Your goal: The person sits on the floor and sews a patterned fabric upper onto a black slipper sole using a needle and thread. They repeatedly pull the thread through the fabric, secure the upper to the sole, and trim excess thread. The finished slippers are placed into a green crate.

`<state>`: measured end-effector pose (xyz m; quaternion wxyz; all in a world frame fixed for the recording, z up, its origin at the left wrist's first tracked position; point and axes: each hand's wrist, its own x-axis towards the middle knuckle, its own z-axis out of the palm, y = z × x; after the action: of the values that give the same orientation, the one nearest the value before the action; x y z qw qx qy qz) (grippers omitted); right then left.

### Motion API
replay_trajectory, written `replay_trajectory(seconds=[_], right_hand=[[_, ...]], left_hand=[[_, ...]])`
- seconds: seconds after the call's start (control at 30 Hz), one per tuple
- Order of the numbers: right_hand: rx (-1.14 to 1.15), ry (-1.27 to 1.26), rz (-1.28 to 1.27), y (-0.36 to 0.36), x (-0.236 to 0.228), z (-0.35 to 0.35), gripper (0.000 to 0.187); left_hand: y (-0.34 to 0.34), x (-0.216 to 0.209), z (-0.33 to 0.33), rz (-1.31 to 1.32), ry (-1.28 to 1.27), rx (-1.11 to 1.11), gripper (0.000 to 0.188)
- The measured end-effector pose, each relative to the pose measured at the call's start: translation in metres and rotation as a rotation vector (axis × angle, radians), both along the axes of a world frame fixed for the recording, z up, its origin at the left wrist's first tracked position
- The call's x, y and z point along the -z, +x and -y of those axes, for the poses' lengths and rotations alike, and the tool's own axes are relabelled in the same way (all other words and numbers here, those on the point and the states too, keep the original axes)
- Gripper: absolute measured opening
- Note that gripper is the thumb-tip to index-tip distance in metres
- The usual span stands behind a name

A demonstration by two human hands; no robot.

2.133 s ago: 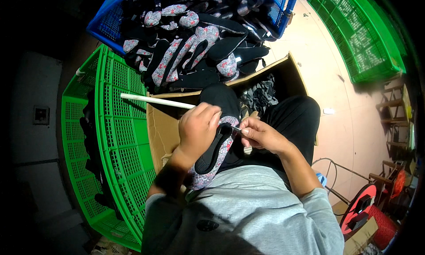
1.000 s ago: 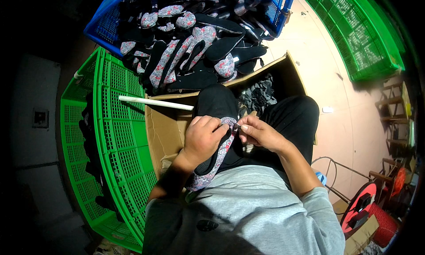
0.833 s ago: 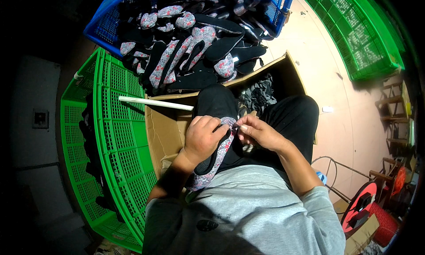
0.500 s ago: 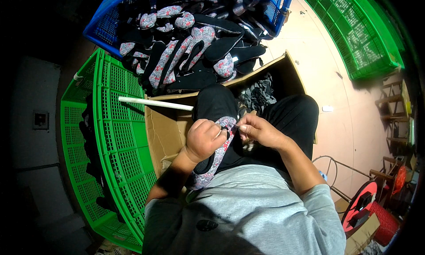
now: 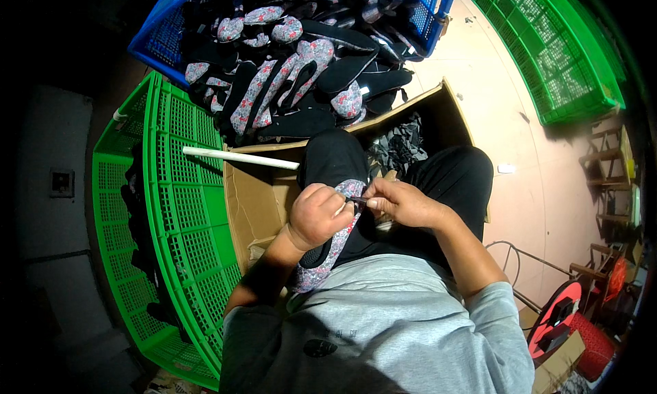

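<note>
Head view: soft, flower-printed cloth shoe (image 5: 336, 245) lying slantwise along the left thigh's (image 5: 333, 158) inner edge.
Fingers of the left hand (image 5: 317, 217) curl over the shoe, clamped on its rim; fingers of the right hand (image 5: 399, 201) pinch a slim dark strip (image 5: 358, 199) at its rounded far end.

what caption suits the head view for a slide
Left hand holds a floral shoe while the right hand pinches a thin dark piece at its edge, beside a green crate.
</note>
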<state>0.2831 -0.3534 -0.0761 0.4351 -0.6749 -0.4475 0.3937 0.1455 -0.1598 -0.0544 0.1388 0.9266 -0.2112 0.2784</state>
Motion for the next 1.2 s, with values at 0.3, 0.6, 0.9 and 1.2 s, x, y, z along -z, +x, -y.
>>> replay_trajectory(seconds=[0.3, 0.6, 0.9, 1.2], right_hand=[[-0.100, -0.077, 0.274, 0.012, -0.023, -0.006, 0.024], [-0.132, -0.078, 0.331, 0.014, -0.030, -0.007, 0.026], [-0.130, -0.093, 0.318, 0.013, -0.028, -0.007, 0.024], [-0.133, -0.088, 0.303, 0.013, -0.032, -0.008, 0.025]], left_hand=[[-0.005, 0.001, -0.001, -0.089, 0.027, 0.018, 0.018], [-0.005, 0.001, 0.000, -0.083, 0.015, 0.021, 0.018], [-0.006, 0.001, 0.000, -0.077, 0.022, 0.013, 0.018], [-0.007, 0.002, 0.000, -0.067, 0.007, 0.006, 0.018]])
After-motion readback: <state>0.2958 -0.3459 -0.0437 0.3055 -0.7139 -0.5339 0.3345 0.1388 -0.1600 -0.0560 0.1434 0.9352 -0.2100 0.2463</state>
